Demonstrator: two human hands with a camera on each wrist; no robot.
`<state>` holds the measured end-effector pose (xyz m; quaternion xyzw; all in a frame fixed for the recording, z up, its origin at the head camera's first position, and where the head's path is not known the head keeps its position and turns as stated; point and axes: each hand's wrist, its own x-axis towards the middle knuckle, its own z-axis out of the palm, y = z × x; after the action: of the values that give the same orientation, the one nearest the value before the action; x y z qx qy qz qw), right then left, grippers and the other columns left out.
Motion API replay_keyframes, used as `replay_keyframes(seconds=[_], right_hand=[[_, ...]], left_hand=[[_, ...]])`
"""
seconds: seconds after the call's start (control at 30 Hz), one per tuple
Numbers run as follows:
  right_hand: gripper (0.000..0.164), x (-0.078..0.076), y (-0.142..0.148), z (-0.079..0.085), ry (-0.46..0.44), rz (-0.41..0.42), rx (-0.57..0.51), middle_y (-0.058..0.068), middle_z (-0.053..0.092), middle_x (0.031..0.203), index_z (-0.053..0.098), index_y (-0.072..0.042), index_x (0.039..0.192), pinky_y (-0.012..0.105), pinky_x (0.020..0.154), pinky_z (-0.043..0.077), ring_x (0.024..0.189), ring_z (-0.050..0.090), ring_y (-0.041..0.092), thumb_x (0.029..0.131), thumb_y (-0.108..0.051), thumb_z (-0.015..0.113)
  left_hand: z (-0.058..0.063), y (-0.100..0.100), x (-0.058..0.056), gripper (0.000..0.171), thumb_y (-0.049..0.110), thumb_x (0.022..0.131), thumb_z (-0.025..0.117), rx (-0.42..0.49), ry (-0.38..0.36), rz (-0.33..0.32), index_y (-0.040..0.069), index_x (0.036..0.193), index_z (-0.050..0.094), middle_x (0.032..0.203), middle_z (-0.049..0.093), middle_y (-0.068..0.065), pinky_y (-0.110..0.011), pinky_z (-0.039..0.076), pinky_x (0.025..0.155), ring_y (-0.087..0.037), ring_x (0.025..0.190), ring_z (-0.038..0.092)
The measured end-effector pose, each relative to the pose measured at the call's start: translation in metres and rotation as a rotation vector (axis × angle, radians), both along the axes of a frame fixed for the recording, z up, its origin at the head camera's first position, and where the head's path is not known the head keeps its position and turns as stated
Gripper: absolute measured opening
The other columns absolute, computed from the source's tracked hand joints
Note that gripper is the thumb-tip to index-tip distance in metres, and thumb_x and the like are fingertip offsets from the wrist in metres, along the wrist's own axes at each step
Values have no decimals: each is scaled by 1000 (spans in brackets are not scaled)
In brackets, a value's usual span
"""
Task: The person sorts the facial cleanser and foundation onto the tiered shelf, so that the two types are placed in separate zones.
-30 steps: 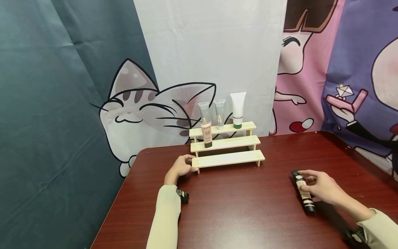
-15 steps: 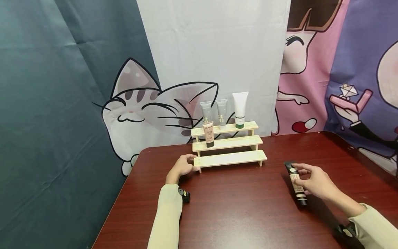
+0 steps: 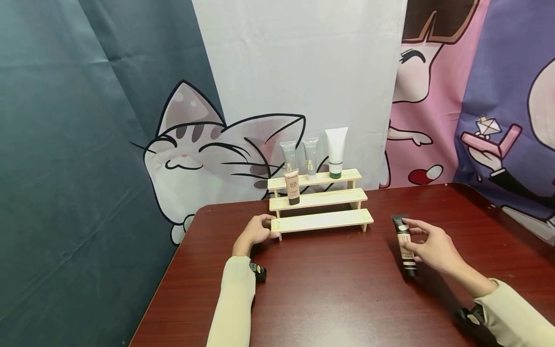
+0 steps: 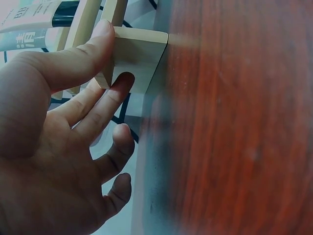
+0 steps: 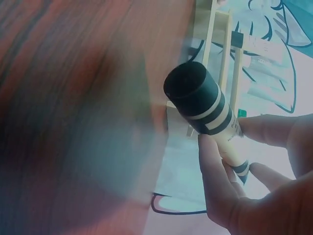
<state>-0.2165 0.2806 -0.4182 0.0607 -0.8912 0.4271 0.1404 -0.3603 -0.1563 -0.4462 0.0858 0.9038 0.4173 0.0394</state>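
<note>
My right hand pinches a black and beige cosmetic tube between thumb and fingers over the right part of the table. In the right wrist view the tube's black cap points toward the camera. At the left end of a three-step wooden display stand, my left hand grips the lowest step. The left wrist view has its thumb on the step's edge and fingers beneath. A beige BB cream tube stands on the middle step's left end.
On the top step stand two grey tubes and a white tube with a green cap. The dark red table ends at a cartoon-printed curtain behind the stand.
My right hand has carried the black and beige tube leftward and farther back, nearer the stand, and the tube has turned more upright in view. The left hand keeps its grip on the stand.
</note>
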Motion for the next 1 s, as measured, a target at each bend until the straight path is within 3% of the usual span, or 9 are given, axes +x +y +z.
replay_keyframes(seconds=[0.53, 0.77, 0.87, 1.0], right_hand=[[61, -12, -15, 6, 129, -47, -52, 35, 61, 113, 54, 1, 137, 29, 50, 55, 70, 65, 4, 80, 5, 77], [61, -20, -24, 4, 153, -78, -68, 30, 64, 115, 55, -2, 137, 25, 52, 54, 71, 64, -3, 81, 2, 78], [61, -24, -29, 3, 177, -105, -41, 29, 65, 114, 56, -3, 136, 23, 52, 53, 70, 67, 3, 80, 2, 79], [61, -31, -39, 4, 197, -115, -39, 28, 66, 114, 58, -5, 135, 22, 51, 52, 73, 71, 21, 79, 1, 80]], left_hand=[[1, 0, 0, 50, 15, 78, 83, -29, 13, -4, 9, 124, 66, 114, 69, -8, -46, 42, 101, -26, 112, 59], [2, 1, 1, 50, 16, 77, 84, -28, 10, 2, 10, 124, 66, 112, 69, -7, -46, 42, 101, -26, 111, 59], [1, 1, 1, 50, 16, 77, 84, -35, 13, -1, 10, 124, 66, 111, 69, -7, -45, 43, 100, -25, 110, 59], [0, 0, 1, 50, 16, 78, 84, -41, 13, 5, 10, 124, 66, 113, 69, -7, -45, 44, 99, -25, 110, 59]])
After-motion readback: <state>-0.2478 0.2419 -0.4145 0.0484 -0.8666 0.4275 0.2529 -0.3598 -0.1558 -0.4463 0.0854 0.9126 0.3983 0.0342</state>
